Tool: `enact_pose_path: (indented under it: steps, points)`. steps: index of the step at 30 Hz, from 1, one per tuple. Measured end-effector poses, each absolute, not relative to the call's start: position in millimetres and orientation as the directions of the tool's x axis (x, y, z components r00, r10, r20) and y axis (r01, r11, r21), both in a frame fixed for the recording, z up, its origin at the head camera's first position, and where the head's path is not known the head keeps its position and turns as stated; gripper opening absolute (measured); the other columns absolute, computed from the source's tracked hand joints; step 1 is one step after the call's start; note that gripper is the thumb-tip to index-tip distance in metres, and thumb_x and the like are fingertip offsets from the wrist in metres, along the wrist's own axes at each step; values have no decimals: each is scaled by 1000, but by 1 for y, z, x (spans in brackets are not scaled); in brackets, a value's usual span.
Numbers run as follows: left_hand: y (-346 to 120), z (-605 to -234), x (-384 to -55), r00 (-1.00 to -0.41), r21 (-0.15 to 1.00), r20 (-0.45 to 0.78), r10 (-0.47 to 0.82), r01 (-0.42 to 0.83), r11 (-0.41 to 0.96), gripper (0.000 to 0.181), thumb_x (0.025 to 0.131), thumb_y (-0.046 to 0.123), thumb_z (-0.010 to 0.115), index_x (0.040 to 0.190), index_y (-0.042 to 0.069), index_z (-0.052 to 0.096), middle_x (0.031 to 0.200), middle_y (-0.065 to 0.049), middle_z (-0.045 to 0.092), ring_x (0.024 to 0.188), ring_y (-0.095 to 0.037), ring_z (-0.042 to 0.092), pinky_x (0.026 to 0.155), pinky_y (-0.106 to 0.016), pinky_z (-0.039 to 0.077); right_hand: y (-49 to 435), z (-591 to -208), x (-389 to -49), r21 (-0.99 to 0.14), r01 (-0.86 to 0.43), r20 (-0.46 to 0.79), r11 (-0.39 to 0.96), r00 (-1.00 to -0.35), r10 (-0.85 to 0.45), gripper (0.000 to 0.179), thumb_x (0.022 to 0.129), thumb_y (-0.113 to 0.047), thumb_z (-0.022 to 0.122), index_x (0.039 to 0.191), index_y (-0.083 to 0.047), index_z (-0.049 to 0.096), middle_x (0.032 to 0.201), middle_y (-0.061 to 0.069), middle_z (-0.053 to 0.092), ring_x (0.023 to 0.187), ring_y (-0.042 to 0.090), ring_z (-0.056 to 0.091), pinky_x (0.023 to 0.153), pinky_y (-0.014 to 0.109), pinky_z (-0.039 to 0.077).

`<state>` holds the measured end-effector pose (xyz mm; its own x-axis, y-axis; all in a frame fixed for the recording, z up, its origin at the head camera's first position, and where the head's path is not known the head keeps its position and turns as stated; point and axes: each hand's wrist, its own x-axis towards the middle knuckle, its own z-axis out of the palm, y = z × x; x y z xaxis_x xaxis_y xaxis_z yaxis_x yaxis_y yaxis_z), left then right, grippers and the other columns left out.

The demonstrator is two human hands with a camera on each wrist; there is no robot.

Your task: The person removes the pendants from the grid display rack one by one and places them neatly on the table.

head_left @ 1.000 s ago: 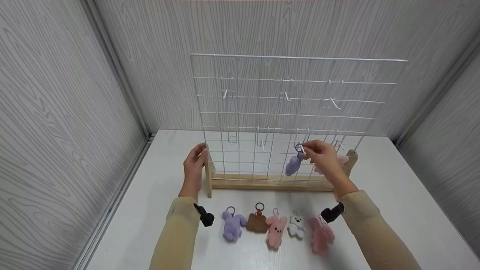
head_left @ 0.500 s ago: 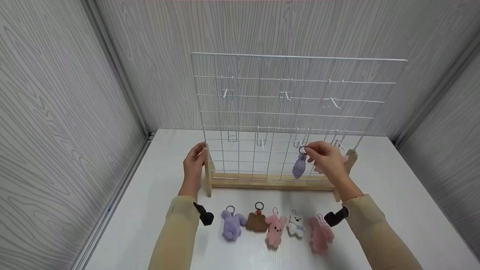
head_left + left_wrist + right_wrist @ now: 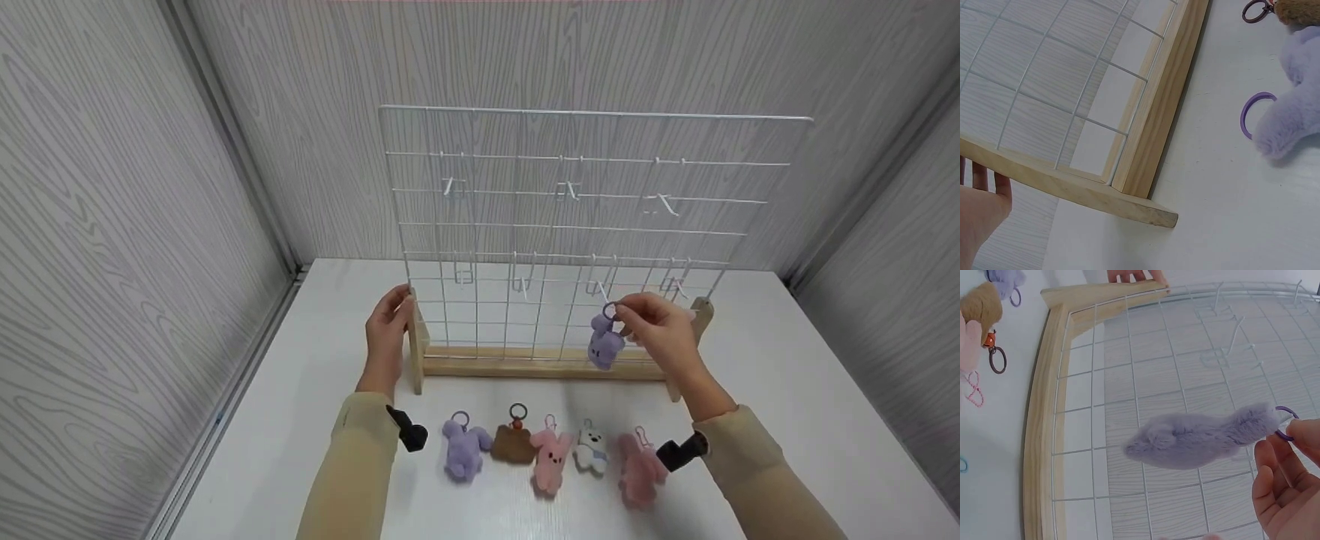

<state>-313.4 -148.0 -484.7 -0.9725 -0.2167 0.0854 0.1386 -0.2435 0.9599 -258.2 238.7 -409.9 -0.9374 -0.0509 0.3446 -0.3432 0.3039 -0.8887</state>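
Note:
My right hand [image 3: 660, 326] pinches the purple ring of a purple plush keychain [image 3: 604, 349]. The toy dangles in front of the white wire grid rack [image 3: 535, 304], just below a white hook [image 3: 600, 289]; ring and hook look apart. Seen from the right wrist, the purple plush [image 3: 1196, 439] stretches across the grid from the ring [image 3: 1286, 422] between thumb and finger. At the rack's left end, my left hand [image 3: 388, 330] grips the wooden side post [image 3: 417, 345]. The left wrist view has its fingers [image 3: 1002, 185] against the post's edge [image 3: 1072, 185].
Along the table [image 3: 337, 480] before the rack lie another purple plush [image 3: 465, 454], a brown one [image 3: 514, 444], a pink bunny [image 3: 551, 461], a white bear [image 3: 592, 451] and a darker pink plush [image 3: 641, 472]. More hooks [image 3: 571, 190] stick out of the grid.
My right hand has drawn the purple keychain slightly down and right, its ring now below the hook. The toy has turned so its face shows. My left hand has stayed on the post.

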Motion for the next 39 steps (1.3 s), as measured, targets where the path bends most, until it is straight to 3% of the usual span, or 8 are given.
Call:
enact_pose_path:
  steps: [5,11,18,26,39]
  points:
    - [-148,-485,-314,-971,958,96,-221,150,-244,32,93,23,59,123,14,56,125,-2,52,114,-14,51,96,-33,41,240,-408,-249,-883,-371,375,286,-926,-45,20,89,-14,64,98,4,65,84,14,63,67,17,59,58,24,49]
    - [-148,-486,-314,-970,956,93,-223,149,-252,34,92,23,59,124,14,56,125,-3,52,114,-15,51,96,-33,41,237,-396,-231,-862,-427,425,273,-902,-69,15,90,-2,60,98,10,63,86,21,63,68,22,60,60,24,51]
    - [-149,-479,-309,-976,955,85,-200,138,-264,36,93,22,59,126,10,53,127,-5,50,116,-15,49,96,-33,40,237,-395,-216,-857,-467,460,218,-884,-84,13,89,5,58,98,14,61,84,22,59,66,19,58,58,20,48]
    - [-146,-463,-297,-981,959,68,-179,114,-258,37,95,17,55,130,5,49,131,-9,47,118,-19,47,97,-35,38,251,-416,-216,-870,-440,441,222,-896,-50,12,89,3,59,98,7,64,86,22,61,67,21,57,58,24,48]
    - [-147,-482,-310,-973,956,87,-215,142,-257,36,93,25,59,126,12,54,126,-4,51,116,-15,50,96,-33,40,276,-424,-207,-897,-355,374,263,-927,22,16,89,-8,63,101,2,65,88,18,62,71,21,58,62,24,52]
